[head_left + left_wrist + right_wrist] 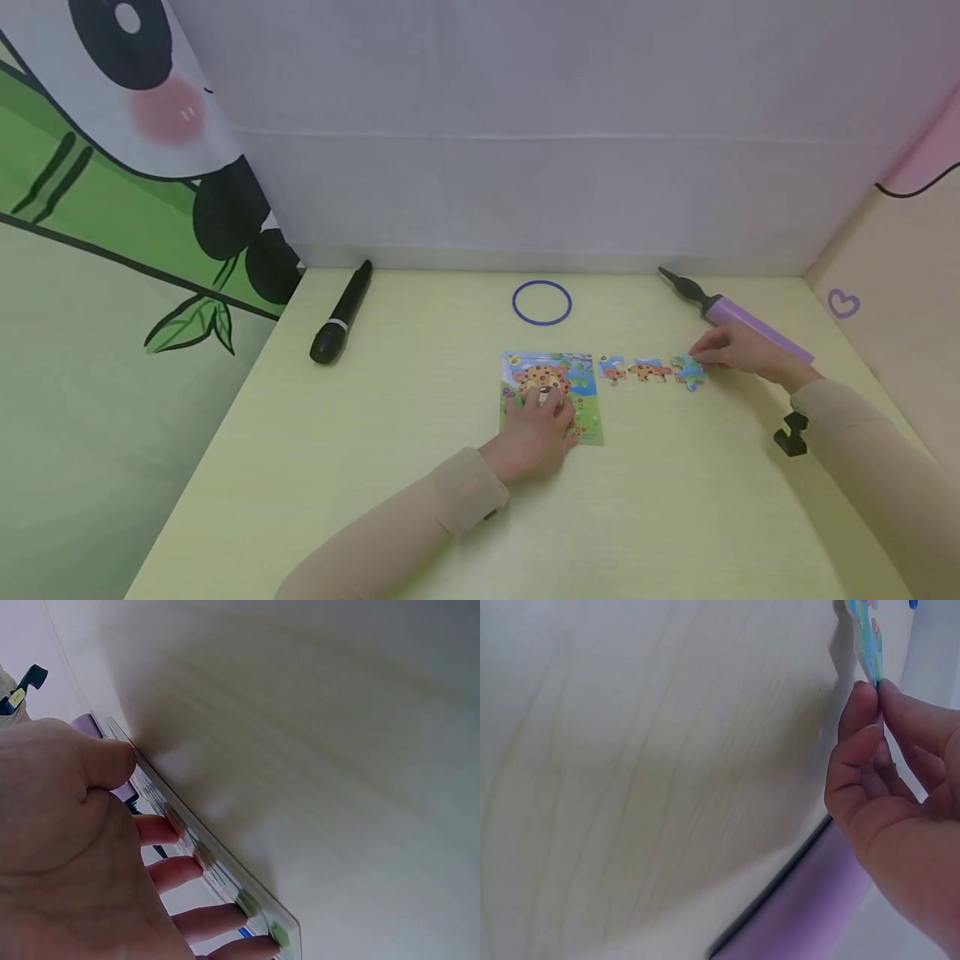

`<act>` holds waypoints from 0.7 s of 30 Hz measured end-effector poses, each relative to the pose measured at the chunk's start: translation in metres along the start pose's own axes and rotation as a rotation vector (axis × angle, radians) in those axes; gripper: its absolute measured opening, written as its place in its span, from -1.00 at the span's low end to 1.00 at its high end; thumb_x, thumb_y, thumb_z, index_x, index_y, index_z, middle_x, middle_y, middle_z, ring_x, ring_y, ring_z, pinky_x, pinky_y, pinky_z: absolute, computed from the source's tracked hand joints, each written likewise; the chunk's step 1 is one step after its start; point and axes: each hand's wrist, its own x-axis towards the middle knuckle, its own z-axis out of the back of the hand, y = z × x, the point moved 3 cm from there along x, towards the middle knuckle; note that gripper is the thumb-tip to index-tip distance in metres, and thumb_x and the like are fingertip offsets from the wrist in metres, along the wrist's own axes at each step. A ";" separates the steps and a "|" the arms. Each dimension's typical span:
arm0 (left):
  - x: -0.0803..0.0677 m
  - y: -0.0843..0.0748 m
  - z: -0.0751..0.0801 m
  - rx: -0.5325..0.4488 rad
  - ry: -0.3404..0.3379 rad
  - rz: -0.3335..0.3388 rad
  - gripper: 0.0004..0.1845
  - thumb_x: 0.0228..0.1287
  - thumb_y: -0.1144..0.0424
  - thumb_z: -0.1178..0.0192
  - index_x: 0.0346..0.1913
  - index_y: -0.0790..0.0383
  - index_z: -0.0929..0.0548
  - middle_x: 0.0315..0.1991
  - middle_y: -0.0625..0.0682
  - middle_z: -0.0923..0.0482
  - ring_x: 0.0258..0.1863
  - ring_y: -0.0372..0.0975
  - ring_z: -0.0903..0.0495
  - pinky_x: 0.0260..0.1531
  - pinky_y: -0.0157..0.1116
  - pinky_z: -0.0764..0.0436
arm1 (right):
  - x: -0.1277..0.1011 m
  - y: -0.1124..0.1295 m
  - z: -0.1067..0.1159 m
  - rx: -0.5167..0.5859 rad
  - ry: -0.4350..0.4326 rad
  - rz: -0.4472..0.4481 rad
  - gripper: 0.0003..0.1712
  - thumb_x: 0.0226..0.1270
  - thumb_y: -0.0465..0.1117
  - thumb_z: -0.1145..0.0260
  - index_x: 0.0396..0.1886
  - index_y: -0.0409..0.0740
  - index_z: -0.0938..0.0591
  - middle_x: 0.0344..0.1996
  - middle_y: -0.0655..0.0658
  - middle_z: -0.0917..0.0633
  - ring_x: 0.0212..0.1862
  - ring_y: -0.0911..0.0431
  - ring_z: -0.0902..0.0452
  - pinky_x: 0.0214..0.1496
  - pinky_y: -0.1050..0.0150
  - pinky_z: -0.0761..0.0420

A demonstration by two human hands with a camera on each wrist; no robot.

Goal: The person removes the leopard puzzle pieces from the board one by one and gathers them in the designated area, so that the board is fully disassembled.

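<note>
A jigsaw puzzle board [590,417] with a spotted cartoon leopard lies flat on the table. My left hand [534,437] rests on its lower part, fingers spread and covering some of the picture. In the left wrist view, the fingertips [251,949] touch the board's face, and the thumb is near its edge. To the board's right, my right hand [742,350] pinches a blue-green puzzle piece [690,375] between thumb and fingers. The right wrist view shows that piece [868,649] tilted on edge. Two other pieces, a leopard-body piece [651,370] and a smaller piece [612,369], lie between it and the board.
A black microphone [342,317] lies at the back left. Behind the board is a thin blue ring [542,323]. A purple tube with a black tapered nozzle [723,311], like a balloon pump, lies just behind my right hand. A pale wall [480,200] rises behind the table.
</note>
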 end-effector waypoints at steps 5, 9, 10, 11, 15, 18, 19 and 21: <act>-0.001 0.000 0.000 0.006 0.008 0.004 -0.35 0.45 -0.20 0.23 0.48 0.00 -0.13 0.34 -0.04 -0.15 0.18 -0.02 -0.20 0.08 0.16 -0.29 | 0.001 -0.003 -0.001 -0.080 -0.029 -0.012 -0.73 0.31 -0.27 -0.30 -0.09 -0.37 -0.66 -0.18 -0.21 -0.70 -0.18 0.03 -0.57 -0.16 0.26 -0.55; 0.000 0.002 -0.001 0.009 0.017 -0.001 -0.34 0.45 -0.19 0.22 0.49 0.00 -0.10 0.36 -0.05 -0.13 0.24 -0.01 -0.18 0.11 0.15 -0.27 | 0.001 -0.006 -0.003 -0.110 -0.057 0.001 -0.69 0.29 -0.18 -0.34 -0.09 -0.31 -0.68 -0.19 -0.17 -0.71 -0.18 0.03 -0.52 -0.18 0.27 -0.51; -0.001 0.003 -0.002 0.010 0.020 -0.002 -0.34 0.45 -0.18 0.22 0.50 0.00 -0.09 0.37 -0.05 -0.13 0.25 0.00 -0.16 0.12 0.15 -0.27 | 0.001 -0.006 -0.003 -0.110 -0.062 0.004 -0.68 0.29 -0.15 -0.34 -0.09 -0.31 -0.69 -0.19 -0.16 -0.71 -0.19 0.04 -0.52 -0.18 0.28 -0.51; -0.001 0.003 -0.002 0.012 0.023 -0.002 -0.34 0.45 -0.18 0.21 0.50 0.00 -0.08 0.38 -0.05 -0.12 0.26 0.00 -0.15 0.12 0.16 -0.26 | 0.001 -0.007 -0.003 -0.114 -0.068 0.007 -0.67 0.28 -0.14 -0.35 -0.09 -0.30 -0.69 -0.19 -0.15 -0.71 -0.18 0.04 -0.51 -0.19 0.29 -0.50; -0.001 0.003 -0.002 0.018 0.021 0.002 -0.35 0.45 -0.16 0.18 0.50 0.00 -0.08 0.37 -0.05 -0.12 0.25 0.00 -0.16 0.11 0.15 -0.28 | 0.001 -0.007 -0.004 -0.127 -0.082 0.014 -0.68 0.28 -0.14 -0.35 -0.10 -0.29 -0.70 -0.18 -0.16 -0.70 -0.17 0.05 -0.52 -0.16 0.27 -0.50; -0.001 0.002 -0.003 0.032 0.019 0.008 -0.35 0.45 -0.16 0.19 0.50 0.00 -0.07 0.36 -0.05 -0.13 0.23 0.00 -0.17 0.10 0.15 -0.29 | 0.001 -0.006 -0.005 -0.137 -0.088 0.009 -0.70 0.29 -0.14 -0.34 -0.11 -0.28 -0.70 -0.18 -0.17 -0.70 -0.16 0.05 -0.52 -0.14 0.25 -0.49; -0.001 0.002 -0.003 0.034 0.018 0.010 -0.35 0.45 -0.16 0.19 0.50 0.00 -0.07 0.36 -0.05 -0.13 0.23 0.00 -0.17 0.09 0.14 -0.30 | 0.001 -0.006 -0.005 -0.141 -0.089 0.006 -0.70 0.29 -0.14 -0.34 -0.11 -0.28 -0.70 -0.18 -0.17 -0.70 -0.16 0.05 -0.52 -0.14 0.24 -0.49; 0.000 0.002 -0.004 0.040 0.016 0.012 -0.35 0.45 -0.17 0.20 0.50 0.00 -0.07 0.36 -0.05 -0.13 0.22 -0.01 -0.18 0.08 0.13 -0.31 | 0.000 -0.006 -0.005 -0.142 -0.096 0.002 -0.70 0.29 -0.14 -0.34 -0.11 -0.28 -0.70 -0.18 -0.18 -0.70 -0.17 0.05 -0.52 -0.14 0.23 -0.49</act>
